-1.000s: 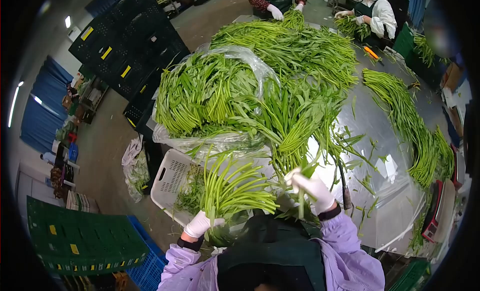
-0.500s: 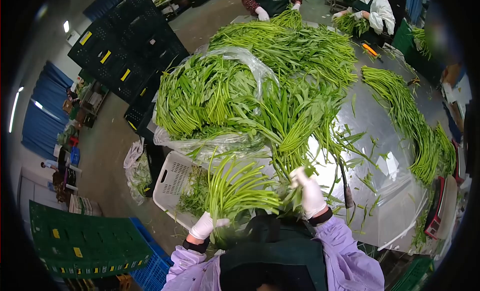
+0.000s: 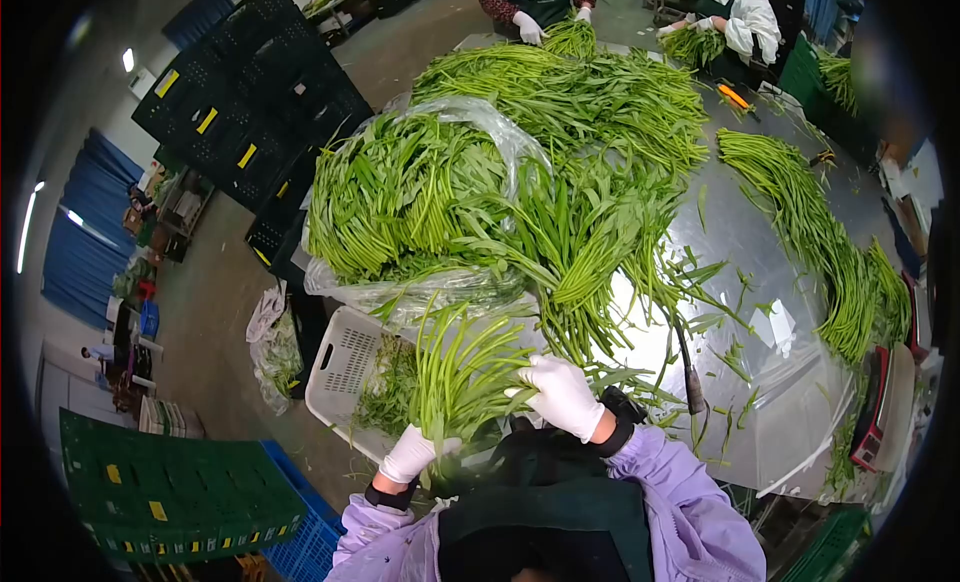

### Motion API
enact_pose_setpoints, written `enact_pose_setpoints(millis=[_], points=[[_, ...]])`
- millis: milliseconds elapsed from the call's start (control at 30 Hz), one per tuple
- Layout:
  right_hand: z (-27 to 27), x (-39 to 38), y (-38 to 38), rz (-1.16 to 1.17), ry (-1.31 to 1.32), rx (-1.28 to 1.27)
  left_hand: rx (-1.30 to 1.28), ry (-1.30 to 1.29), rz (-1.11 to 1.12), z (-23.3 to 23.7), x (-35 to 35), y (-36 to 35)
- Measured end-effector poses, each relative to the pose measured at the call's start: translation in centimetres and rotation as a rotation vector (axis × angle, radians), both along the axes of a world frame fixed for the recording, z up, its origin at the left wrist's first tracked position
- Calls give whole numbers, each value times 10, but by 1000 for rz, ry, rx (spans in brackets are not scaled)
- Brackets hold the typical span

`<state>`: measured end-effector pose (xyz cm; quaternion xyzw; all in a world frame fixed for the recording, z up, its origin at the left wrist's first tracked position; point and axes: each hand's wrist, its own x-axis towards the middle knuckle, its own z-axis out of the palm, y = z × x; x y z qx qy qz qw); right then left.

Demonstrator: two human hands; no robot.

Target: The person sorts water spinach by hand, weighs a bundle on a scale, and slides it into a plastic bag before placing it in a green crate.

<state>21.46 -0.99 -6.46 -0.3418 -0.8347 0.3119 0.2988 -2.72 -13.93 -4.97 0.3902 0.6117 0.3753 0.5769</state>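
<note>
Stem bunch is slanting lengthwise up and rightward from the left hand's clasping grip, the right hand's looking unclear

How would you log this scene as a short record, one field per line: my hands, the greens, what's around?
Left hand: white-gloved, gripping a bunch of greens
Right hand: white-gloved, fingers at the bunch's right edge
Basket: white, perforated, loose greens inside
Table: metal, scattered leaves
Large heap: partly wrapped in clear plastic
Right side: long row of stems
Far side: two people handling greens
</note>
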Motion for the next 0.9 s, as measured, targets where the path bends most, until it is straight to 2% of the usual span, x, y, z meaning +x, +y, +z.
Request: enact_pose_setpoints(millis=[133, 200, 233, 300, 333, 367, 433, 467, 500, 533, 567, 633, 700, 733, 767, 833, 900], points=[[-14, -6, -1, 30, 155, -35, 2, 42, -14, -10, -8, -6], [-14, -1, 5, 204, 264, -522, -1, 21, -10, -11, -11, -7], [15, 12, 14, 320, 235, -1043, -25, 14, -21, -8, -13, -7], [13, 30, 16, 386, 505, -1191, -52, 7, -29, -3, -18, -8], [9, 42, 15, 268, 559, -1274, -40, 32, -44, -1, -21, -8], [-6, 56, 19, 390, 824, -1312, -26, 58, -58, 0, -25, -10], [-11, 58, 38, 646, 1080, -922, -61, 56, -49, -2, -35, -13], [-9, 64, 32, 498, 1105, -968, -32, 83, -43, -2, -37, -14], [18, 66, 24, 345, 1127, -1009, -4, 110, -42, -3, -38, -14], [24, 69, 25, 318, 977, -999, -22, 26, -7, 5, -33, -13], [21, 69, 19, 252, 775, -1137, -23, 27, -12, 10, -28, -11], [31, 47, 7, 217, 519, -1154, 35, 44, 47, 15, -20, -7], [27, 18, -11, 90, 343, -668, 24, 82, 22, 11, -20, -5], [16, 5, -12, 32, 202, -537, 13, 119, 3, 8, -20, -5], [11, -3, -15, -63, 216, -310, 14, 119, -4, 6, -19, -5], [0, -9, -13, -31, 108, -105, 112, 292, -96, 3, -19, -5], [-3, -9, -11, 21, 108, -152, 156, 313, -106, 3, -19, -4]])
